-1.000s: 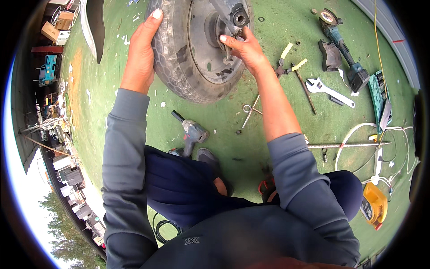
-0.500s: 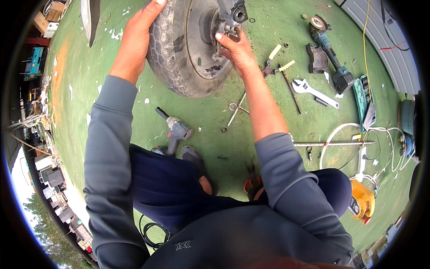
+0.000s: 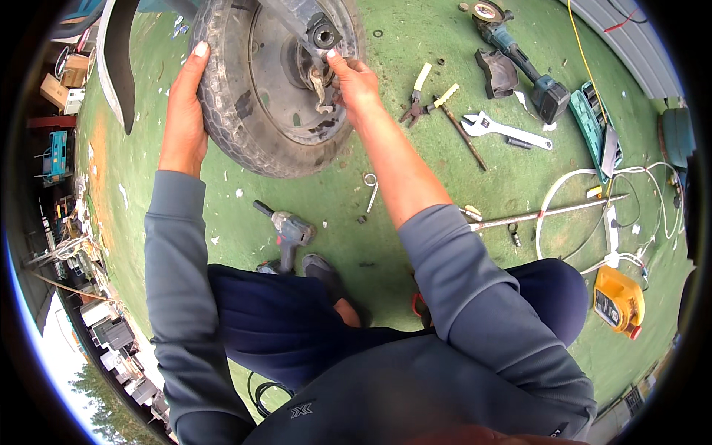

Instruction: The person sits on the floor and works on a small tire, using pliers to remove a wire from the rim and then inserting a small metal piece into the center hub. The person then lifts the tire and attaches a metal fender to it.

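Observation:
A worn, dusty wheel (image 3: 231, 119) with a knobbly tyre stands in front of me at the top. Against the tyre's left side presses my left hand (image 3: 187, 107), thumb up on the tread and its other fingers partly hidden. At the hub, my right hand (image 3: 357, 87) is closed around a metal part, its thumb against the lower edge of the fork end (image 3: 324, 33). A curved metal lever (image 3: 320, 93) sticks out beside those fingers. What lies under the right fingertips is hidden.
An impact wrench (image 3: 293, 231) lies by my shoe. To the right are pliers (image 3: 415, 107), an adjustable wrench (image 3: 508, 130), an angle grinder (image 3: 519, 59), a teal case (image 3: 593, 126), a long metal bar (image 3: 534, 215), and a yellow jug (image 3: 619, 300). A curved panel (image 3: 119, 74) hangs upper left.
The view has shifted, so the wheel appears further left and more of its upper part and the fork shows. Both hands stay at the wheel; the right thumb now rests against the fork end.

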### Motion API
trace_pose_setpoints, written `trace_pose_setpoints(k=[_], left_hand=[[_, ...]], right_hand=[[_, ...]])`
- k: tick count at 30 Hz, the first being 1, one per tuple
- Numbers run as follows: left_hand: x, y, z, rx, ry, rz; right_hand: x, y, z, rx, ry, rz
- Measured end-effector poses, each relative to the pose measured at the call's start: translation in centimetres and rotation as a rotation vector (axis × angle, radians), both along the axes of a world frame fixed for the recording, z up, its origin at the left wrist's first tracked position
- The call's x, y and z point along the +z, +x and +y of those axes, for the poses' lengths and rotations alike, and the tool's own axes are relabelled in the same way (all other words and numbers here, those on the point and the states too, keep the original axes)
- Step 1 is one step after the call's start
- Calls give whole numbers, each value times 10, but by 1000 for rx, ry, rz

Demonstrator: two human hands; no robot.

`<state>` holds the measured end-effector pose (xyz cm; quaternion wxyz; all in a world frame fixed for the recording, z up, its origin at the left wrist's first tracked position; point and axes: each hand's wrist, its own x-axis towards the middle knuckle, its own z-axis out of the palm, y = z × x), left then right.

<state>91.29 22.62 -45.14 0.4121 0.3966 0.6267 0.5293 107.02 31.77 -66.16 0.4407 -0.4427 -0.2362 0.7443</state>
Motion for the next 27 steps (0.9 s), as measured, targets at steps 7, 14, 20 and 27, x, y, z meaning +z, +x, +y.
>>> trace_pose_setpoints(k=[7,14,20,27], left_hand=[[3,7,-1,38,11,23],[2,2,-3,30,10,26],[3,1,-3,22,-5,0],[5,1,-3,-10,-29,3]], right_hand=[[-9,7,1,26,-188,297],[-13,5,-3,26,-329,222],[-27,8,-1,-59,-373,148],[-18,12,-5,-154,-336,175]])
